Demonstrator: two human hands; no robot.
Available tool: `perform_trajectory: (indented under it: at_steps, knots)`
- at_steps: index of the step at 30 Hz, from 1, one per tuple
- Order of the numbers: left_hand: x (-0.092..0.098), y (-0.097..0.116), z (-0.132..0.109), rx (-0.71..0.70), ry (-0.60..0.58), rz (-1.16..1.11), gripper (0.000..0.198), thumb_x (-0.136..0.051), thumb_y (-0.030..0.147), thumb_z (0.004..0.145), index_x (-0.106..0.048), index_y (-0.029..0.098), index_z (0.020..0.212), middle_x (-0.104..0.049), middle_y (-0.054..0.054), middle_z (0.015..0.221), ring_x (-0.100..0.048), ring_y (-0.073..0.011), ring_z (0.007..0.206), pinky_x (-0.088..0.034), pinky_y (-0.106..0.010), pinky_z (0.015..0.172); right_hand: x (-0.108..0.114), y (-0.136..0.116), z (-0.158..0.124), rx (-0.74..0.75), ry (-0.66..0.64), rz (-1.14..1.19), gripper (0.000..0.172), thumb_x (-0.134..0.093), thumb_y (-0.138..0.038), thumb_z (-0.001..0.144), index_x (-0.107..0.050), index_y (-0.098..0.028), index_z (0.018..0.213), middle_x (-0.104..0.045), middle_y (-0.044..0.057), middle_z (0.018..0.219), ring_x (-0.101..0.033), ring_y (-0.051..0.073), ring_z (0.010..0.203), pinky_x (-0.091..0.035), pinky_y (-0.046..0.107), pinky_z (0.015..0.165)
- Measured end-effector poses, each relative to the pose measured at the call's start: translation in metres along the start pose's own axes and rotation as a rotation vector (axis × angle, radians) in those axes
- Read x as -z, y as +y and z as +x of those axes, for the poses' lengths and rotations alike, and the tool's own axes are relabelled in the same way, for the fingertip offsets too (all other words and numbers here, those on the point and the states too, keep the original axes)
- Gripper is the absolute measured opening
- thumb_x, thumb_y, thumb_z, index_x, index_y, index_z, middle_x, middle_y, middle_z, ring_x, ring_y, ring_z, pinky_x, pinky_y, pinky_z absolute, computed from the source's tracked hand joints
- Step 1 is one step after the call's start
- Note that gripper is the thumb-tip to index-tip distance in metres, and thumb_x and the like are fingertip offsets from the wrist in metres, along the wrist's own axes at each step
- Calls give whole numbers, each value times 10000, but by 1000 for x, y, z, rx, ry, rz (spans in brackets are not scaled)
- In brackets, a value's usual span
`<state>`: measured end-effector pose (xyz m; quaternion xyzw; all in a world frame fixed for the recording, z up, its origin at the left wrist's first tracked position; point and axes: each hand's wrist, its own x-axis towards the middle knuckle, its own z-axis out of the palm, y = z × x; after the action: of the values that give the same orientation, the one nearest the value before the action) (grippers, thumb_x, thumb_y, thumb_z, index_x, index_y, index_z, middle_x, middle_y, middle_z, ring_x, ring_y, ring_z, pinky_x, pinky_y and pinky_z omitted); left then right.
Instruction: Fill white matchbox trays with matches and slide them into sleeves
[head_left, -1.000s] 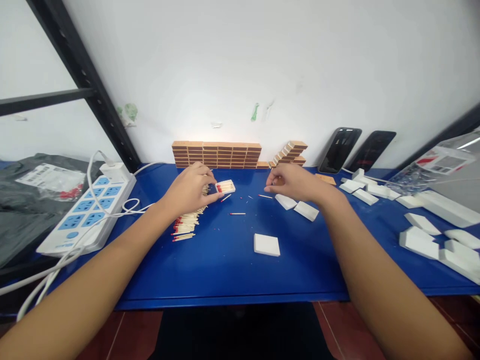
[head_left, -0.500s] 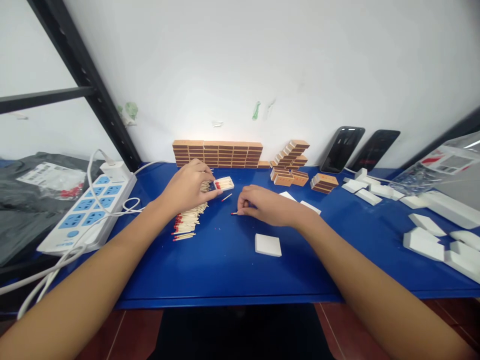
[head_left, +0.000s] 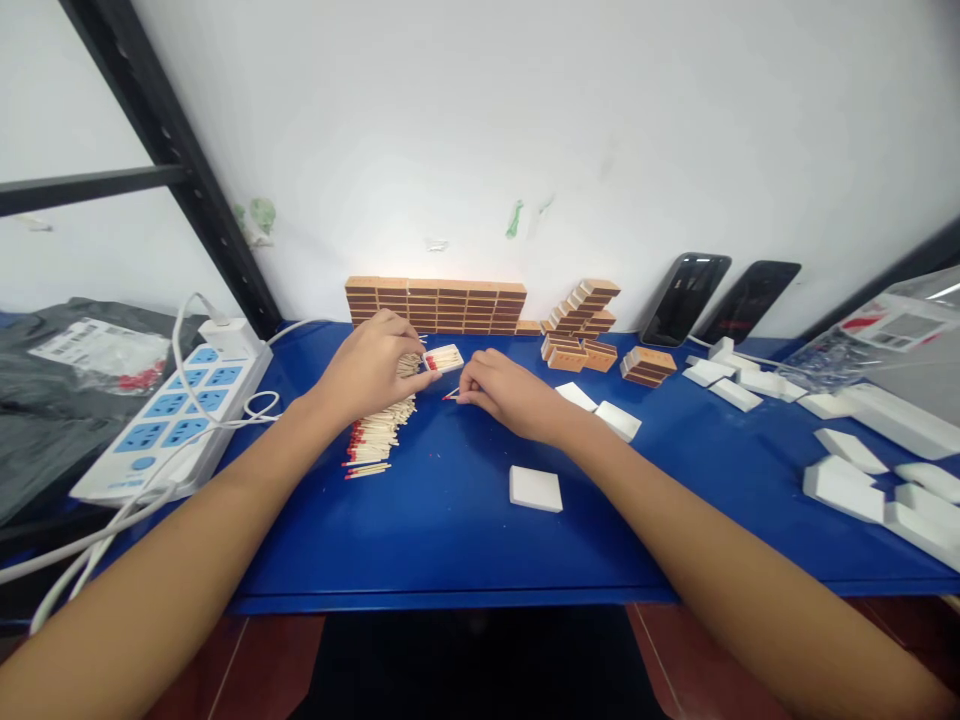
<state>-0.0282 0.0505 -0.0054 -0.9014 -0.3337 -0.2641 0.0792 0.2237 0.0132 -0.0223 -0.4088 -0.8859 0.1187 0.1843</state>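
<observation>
Near piled matches point(head_left: 381, 430), left grip point(head_left: 375, 366) holds a matchbox tray point(head_left: 445, 357), right grip point(head_left: 506, 393) a match point(head_left: 451, 394).

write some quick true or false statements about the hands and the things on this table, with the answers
1. The left hand grips the left end of a small open tray. True.

2. The right hand is on the power strip. False: its fingertips are at a red-tipped match.

3. The pile of loose matches lies to the right of the right hand. False: it lies under and beside the left hand.

4. Two dark phones stand at the back right. True.

5. The power strip is all black. False: it is white with blue sockets.

6. A white block lies nearer the camera than the right hand. True.
</observation>
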Motion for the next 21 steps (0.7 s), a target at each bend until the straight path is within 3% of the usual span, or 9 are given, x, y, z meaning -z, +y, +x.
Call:
perform_trajectory:
  at_steps: [4, 7, 15, 21]
  knots:
    - [-1, -3, -1, 4, 45, 19, 308, -770, 456, 953, -834, 156, 985, -768, -133, 1071, -650, -313, 1075, -532, -492, 1006, -8, 13, 8, 73, 16, -3, 48, -660, -220, 1041, -649, -189, 1006, -627, 100, 1058, -533, 264, 1044, -440, 367, 921]
    - [-2, -5, -1, 0, 42, 48, 339, -761, 468, 959, -836, 139, 997, -768, -141, 1073, -645, -320, 1066, -538, -503, 989, -12, 19, 12, 55, 30, -16, 103, -690, -272, 1033, -670, -187, 1087, -616, 107, 1080, -520, 270, 1034, -435, 372, 916]
    - [0, -4, -1, 0, 9, 39, 345, -753, 481, 965, -829, 145, 973, -764, -135, 1054, -647, -308, 1047, -541, -491, 978, -6, 18, 9, 7, -19, -39, 153, -641, -224, 1051, -644, -181, 904, -636, 111, 1018, -526, 271, 1018, -430, 375, 899]
    - [-1, 4, -1, -34, -46, 21, 370, -759, 510, 963, -825, 147, 996, -763, -139, 1084, -648, -316, 1073, -538, -490, 983, 11, 19, -1, 71, 205, 29, 115, -617, -241, 1061, -636, -202, 955, -622, 88, 1013, -535, 261, 1004, -438, 397, 926]
